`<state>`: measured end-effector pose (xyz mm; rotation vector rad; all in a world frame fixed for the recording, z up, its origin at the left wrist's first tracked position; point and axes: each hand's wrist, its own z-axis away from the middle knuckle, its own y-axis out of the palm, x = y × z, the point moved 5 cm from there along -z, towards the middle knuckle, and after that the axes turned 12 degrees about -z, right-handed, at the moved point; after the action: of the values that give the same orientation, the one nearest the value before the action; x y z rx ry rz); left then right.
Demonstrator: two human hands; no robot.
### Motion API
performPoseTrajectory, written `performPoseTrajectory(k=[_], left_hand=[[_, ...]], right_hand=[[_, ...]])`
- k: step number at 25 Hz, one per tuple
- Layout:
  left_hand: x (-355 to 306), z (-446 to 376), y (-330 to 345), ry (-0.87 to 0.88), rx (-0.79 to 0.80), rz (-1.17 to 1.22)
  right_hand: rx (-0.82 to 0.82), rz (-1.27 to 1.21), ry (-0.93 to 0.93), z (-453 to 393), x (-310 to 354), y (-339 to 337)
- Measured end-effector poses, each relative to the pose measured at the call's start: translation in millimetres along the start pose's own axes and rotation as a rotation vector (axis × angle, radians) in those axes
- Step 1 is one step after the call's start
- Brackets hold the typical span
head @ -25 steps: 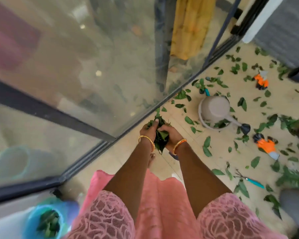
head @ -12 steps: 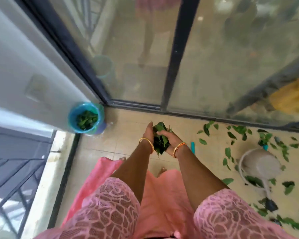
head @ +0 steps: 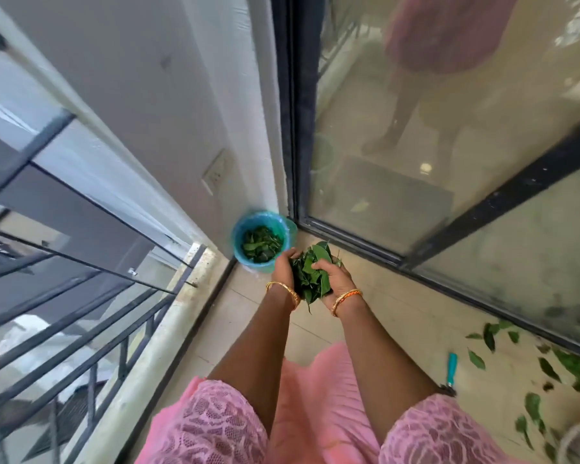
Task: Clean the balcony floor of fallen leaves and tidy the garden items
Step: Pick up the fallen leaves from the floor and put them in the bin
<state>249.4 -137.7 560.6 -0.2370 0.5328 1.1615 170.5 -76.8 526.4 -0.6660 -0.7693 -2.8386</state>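
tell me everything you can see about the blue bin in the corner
The bin is a small round container, blue to teal, its rim looking wrapped in a thin plastic liner. It stands upright on the tiled floor in the corner where the white wall meets the dark door frame, seemingly against the wall. It is open-topped and partly filled with green leaves. No hand touches it; the left hand sits just beside its near rim.

Bright, soft daylight fills the scene, casting only faint shadows. The glass door (head: 449,145) on the right carries hazy reflections. Straight lines bow at the edges, and the railing (head: 57,329) on the left smears with blur.
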Motion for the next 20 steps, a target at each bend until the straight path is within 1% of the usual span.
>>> performPoseTrajectory(k=[2,4,8,11,15,17,20], left_hand=[[-17.3,-8.9,-24.9,0.017,-0.025,0.064],[-30.1,-23.7,-41.9,0.021,-0.003,0.123],[-52.7,-63.1,-61.9,-0.025,-0.016,0.167],[-66.4,-122.1,-78.1,-0.071,-0.077,0.123],[-59.2,-227.1,-99.4,-0.217,-0.080,0.053],[-49.2,-278.2,-109.6,-0.252,-0.071,0.085],[-37.3,-354.0,-118.6,-0.255,-0.082,0.128]], right_hand=[[-0.013,-0.014,0.000,-11.3,-13.0,26.6],[-0.023,-0.012,0.020,-23.9,-22.0,48.6],[-0.065,0.043,0.062,-68.7,-31.1,78.4],[-0.083,0.103,0.116,-131.6,-43.7,93.2],[-0.074,0.189,0.159,-240.9,-70.3,91.5],[-0.077,0.219,0.180,-291.1,-88.3,83.9],[-0.086,0.237,0.220,-367.1,-122.5,70.5]])
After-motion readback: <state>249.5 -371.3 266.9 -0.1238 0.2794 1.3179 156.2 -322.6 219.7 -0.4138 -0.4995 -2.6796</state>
